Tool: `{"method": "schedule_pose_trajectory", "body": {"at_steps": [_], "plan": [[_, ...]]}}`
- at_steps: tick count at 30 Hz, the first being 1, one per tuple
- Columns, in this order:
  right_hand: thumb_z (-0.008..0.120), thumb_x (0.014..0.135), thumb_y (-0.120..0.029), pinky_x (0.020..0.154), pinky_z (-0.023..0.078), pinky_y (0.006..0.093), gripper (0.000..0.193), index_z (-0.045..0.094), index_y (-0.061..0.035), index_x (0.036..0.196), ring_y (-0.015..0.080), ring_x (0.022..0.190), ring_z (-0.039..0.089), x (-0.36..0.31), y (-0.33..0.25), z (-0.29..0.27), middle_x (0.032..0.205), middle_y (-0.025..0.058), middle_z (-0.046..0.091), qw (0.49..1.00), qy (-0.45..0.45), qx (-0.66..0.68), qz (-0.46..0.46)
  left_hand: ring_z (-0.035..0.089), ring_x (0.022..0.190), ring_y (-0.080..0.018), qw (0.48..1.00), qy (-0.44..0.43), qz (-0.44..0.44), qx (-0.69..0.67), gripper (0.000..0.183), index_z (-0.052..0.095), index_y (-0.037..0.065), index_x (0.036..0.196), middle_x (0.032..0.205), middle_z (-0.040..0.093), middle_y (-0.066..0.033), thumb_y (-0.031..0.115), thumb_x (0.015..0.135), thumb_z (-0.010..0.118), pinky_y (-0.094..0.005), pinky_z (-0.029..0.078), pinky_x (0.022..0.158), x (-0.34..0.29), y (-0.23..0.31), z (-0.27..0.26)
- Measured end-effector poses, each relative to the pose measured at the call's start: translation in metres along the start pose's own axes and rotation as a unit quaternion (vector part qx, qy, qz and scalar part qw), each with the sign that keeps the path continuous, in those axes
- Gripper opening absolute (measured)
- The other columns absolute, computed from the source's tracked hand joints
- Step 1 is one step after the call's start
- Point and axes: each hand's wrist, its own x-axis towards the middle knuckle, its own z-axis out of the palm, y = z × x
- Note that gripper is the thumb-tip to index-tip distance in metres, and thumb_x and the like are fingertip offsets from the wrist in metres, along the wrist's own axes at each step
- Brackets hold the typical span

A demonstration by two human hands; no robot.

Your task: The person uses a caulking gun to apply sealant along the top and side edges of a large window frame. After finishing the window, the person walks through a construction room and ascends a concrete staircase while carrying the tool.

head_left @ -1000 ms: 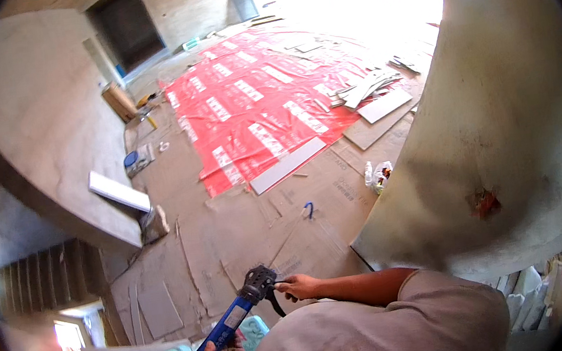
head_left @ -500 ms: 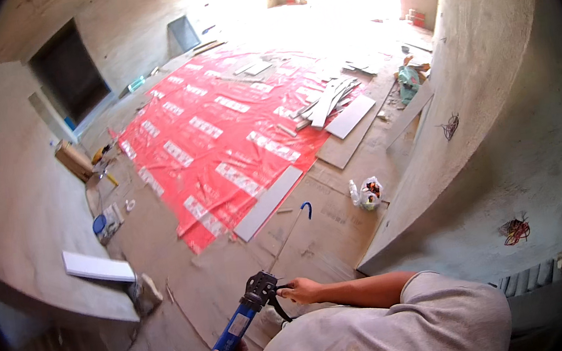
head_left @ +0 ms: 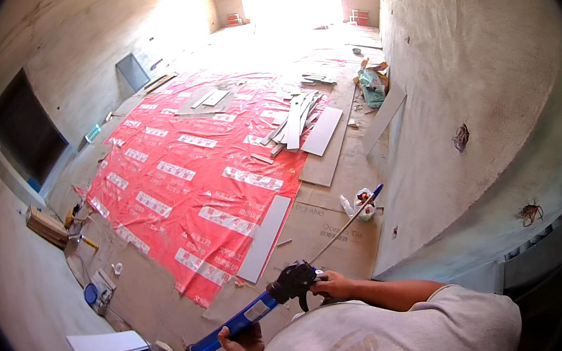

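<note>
A caulking gun with a blue barrel [head_left: 242, 320] lies slantwise across the front of my body, held in both hands. My left hand [head_left: 246, 344] is closed around the barrel near its lower left end, the thumb up along its side. At the black handle and trigger end [head_left: 293, 282], my right hand [head_left: 333, 285] is closed, its fingers partly hidden. From there a thin metal rod [head_left: 342, 229] sticks out up and to the right, ending in a blue tip.
Red printed sheeting [head_left: 173, 201] covers much of the floor ahead. On it lie pale board strips [head_left: 297, 121] and a long grey board [head_left: 265, 239]. A plastic bag [head_left: 365, 206] stands by the right wall [head_left: 472, 84], where loose wires [head_left: 529, 214] protrude. A white panel [head_left: 106, 344] is at left.
The caulking gun has swung to a flatter slant, its rod now pointing further right. Both hands stay closed on it. The view has turned right, so the room appears shifted left.
</note>
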Motion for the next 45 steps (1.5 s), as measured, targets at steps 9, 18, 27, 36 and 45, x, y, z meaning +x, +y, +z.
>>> {"method": "schedule_pose_trajectory", "body": {"at_steps": [9, 18, 27, 36, 45], "plan": [[0.07, 0.095, -0.034, 0.059, 0.039, 0.0289, 0.024, 0.071, -0.0106, 0.091, 0.0072, 0.064, 0.048, 0.144, -0.072, -0.078, 0.072, -0.0053, 0.055, 0.998, 0.006, -0.012, -0.056, 0.067, 0.117, -0.0287, 0.997, -0.059, 0.001, 0.057, 0.072, 0.059, 0.014, 0.134, 0.127, 0.069, -0.0065, 0.048, 0.072, 0.076, -0.0448, 0.059, 0.096, 0.155, 0.016, 0.102], [0.074, 0.092, -0.031, 0.059, 0.041, 0.0274, 0.022, 0.074, -0.0102, 0.097, 0.0068, 0.065, 0.052, 0.234, -0.143, -0.135, 0.073, -0.0056, 0.06, 0.998, -0.048, -0.025, -0.039, 0.065, 0.121, -0.0282, 0.995, -0.082, -0.018, 0.056, 0.075, 0.058, 0.013, 0.137, 0.129, 0.068, -0.008, 0.048, 0.073, 0.076, -0.0446, 0.051, 0.106, 0.232, 0.033, 0.172], [0.076, 0.091, -0.029, 0.056, 0.042, 0.0261, 0.018, 0.073, -0.0114, 0.093, 0.0062, 0.063, 0.053, 0.267, -0.16, -0.104, 0.073, -0.0052, 0.061, 0.991, 0.056, 0.002, -0.119, 0.064, 0.117, -0.0278, 0.978, -0.148, -0.057, 0.135, 0.061, 0.063, 0.014, 0.122, 0.122, 0.069, -0.008, 0.054, 0.077, 0.07, -0.0464, 0.049, 0.103, 0.302, 0.091, 0.221], [0.073, 0.095, -0.02, 0.082, 0.051, 0.0309, 0.02, 0.074, -0.0079, 0.111, 0.0096, 0.09, 0.061, 0.279, -0.162, -0.088, 0.099, -0.0024, 0.07, 0.974, 0.069, 0.018, -0.215, 0.062, 0.118, -0.0308, 0.958, -0.231, -0.094, 0.143, 0.063, 0.058, 0.01, 0.12, 0.121, 0.066, -0.0121, 0.053, 0.077, 0.071, -0.0487, 0.043, 0.108, 0.34, 0.118, 0.253], [0.078, 0.092, -0.027, 0.062, 0.046, 0.0269, 0.021, 0.072, -0.0126, 0.106, 0.0068, 0.073, 0.056, 0.275, -0.162, -0.088, 0.085, -0.0049, 0.065, 0.965, 0.125, 0.008, -0.228, 0.054, 0.131, -0.0326, 0.954, -0.221, -0.156, 0.126, 0.062, 0.06, 0.011, 0.124, 0.13, 0.065, -0.0136, 0.055, 0.082, 0.072, -0.0539, 0.033, 0.118, 0.37, 0.116, 0.252]]}}
